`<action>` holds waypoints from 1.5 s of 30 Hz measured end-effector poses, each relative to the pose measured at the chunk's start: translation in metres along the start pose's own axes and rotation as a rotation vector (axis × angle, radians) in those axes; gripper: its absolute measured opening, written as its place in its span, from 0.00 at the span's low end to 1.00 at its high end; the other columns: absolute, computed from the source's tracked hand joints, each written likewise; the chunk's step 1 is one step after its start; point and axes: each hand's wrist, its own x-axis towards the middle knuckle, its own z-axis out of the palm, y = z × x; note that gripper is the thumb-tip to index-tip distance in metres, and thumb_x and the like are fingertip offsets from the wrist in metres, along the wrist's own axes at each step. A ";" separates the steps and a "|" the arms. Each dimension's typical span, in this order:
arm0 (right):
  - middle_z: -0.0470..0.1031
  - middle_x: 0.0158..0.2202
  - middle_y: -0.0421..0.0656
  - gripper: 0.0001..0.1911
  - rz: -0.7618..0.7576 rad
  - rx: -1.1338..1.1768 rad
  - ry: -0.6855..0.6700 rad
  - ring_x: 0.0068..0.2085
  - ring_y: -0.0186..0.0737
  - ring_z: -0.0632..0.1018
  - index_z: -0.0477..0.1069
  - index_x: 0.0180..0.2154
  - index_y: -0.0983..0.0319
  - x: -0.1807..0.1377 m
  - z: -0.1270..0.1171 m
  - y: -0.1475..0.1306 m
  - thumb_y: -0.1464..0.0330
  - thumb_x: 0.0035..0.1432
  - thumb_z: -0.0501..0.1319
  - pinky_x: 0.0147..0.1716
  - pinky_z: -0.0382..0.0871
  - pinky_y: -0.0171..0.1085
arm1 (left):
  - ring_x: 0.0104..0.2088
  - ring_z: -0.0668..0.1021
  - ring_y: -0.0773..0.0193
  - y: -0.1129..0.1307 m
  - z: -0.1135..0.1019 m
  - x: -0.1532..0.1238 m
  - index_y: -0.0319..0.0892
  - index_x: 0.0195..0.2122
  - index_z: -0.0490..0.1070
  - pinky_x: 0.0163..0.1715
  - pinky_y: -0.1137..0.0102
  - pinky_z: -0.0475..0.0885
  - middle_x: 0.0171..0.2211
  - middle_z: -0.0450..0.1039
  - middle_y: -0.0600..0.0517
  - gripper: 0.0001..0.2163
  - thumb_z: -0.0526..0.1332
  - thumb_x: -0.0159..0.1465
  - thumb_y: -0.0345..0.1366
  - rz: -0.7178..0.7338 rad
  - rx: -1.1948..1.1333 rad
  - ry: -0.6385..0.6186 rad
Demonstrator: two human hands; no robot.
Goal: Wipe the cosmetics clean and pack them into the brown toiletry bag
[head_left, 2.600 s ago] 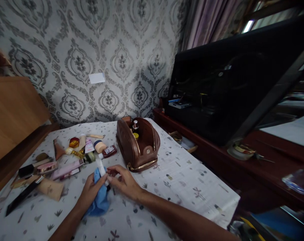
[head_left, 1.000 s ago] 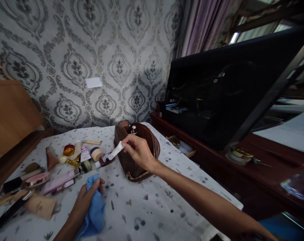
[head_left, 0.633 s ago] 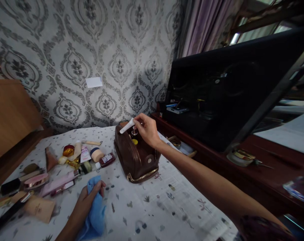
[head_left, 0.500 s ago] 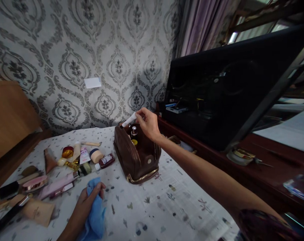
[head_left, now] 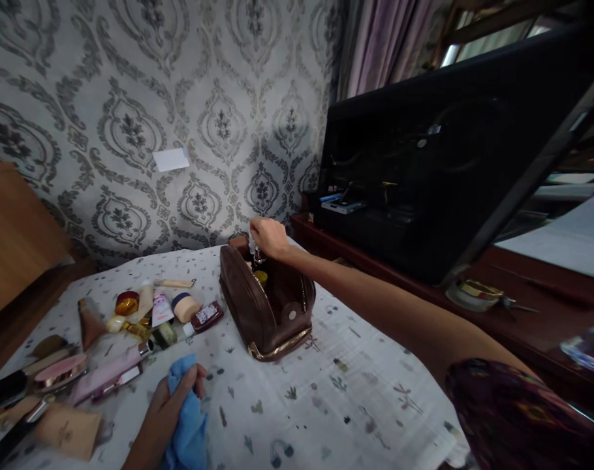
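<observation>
A brown cosmetic bag [head_left: 243, 303] with gold zips stands unzipped on the patterned white cloth. At its far end my right hand [head_left: 270, 237] is closed on a slim white tube [head_left: 251, 243], which points down into the opening and is mostly hidden by the fingers and the rim. Inside the bag, close to the tube, are a silver-topped bottle [head_left: 259, 256] and a yellow lid [head_left: 260, 277]. Nearer to me, my left hand [head_left: 167, 401] grips a crumpled blue cloth [head_left: 189, 418] just above the table.
Left of the bag lie several cosmetics, among them a dark red bottle [head_left: 206, 316], a blue-lidded jar [head_left: 185, 307], an amber jar [head_left: 127, 302] and a pink tube [head_left: 111, 372]. A large black screen [head_left: 399, 176] stands at the right on a reddish-brown desk [head_left: 536, 294].
My right hand has moved left and tipped the white tube from slanted to nearly upright, lowering it into the bag. My left hand stays in place with the blue cloth.
</observation>
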 end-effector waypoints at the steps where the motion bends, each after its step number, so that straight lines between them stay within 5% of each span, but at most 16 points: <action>1: 0.78 0.46 0.49 0.14 0.000 -0.006 -0.012 0.45 0.45 0.77 0.73 0.44 0.59 0.001 0.002 0.000 0.69 0.66 0.50 0.37 0.64 0.36 | 0.27 0.73 0.61 0.000 0.000 0.000 0.40 0.27 0.76 0.30 0.71 0.70 0.23 0.72 0.51 0.28 0.61 0.52 0.65 -0.005 0.008 -0.002; 19: 0.77 0.48 0.55 0.17 -0.019 -0.099 -0.104 0.49 0.49 0.78 0.74 0.48 0.64 0.007 0.015 0.004 0.69 0.67 0.49 0.44 0.69 0.39 | 0.26 0.73 0.62 -0.004 -0.002 0.001 0.40 0.26 0.76 0.28 0.70 0.70 0.22 0.71 0.51 0.29 0.60 0.51 0.67 -0.015 0.037 -0.007; 29: 0.79 0.48 0.50 0.13 -0.336 -0.120 -0.271 0.53 0.45 0.75 0.75 0.48 0.60 0.013 0.022 -0.009 0.70 0.63 0.57 0.47 0.68 0.35 | 0.29 0.75 0.61 -0.010 -0.003 0.003 0.40 0.29 0.77 0.33 0.70 0.71 0.24 0.73 0.51 0.28 0.60 0.54 0.64 -0.006 0.047 -0.007; 35: 0.79 0.45 0.57 0.14 -0.285 -0.200 -0.301 0.48 0.49 0.79 0.77 0.46 0.65 0.024 0.031 -0.013 0.70 0.62 0.57 0.46 0.70 0.40 | 0.29 0.75 0.61 -0.010 -0.003 0.001 0.40 0.30 0.77 0.32 0.71 0.71 0.25 0.73 0.51 0.27 0.60 0.54 0.63 -0.037 0.019 -0.017; 45: 0.78 0.48 0.56 0.15 -0.299 -0.245 -0.290 0.54 0.50 0.75 0.77 0.46 0.65 0.020 0.030 -0.017 0.73 0.64 0.53 0.53 0.66 0.45 | 0.27 0.73 0.61 -0.001 0.000 -0.001 0.40 0.28 0.77 0.28 0.71 0.71 0.23 0.72 0.51 0.28 0.62 0.51 0.65 -0.058 -0.008 -0.013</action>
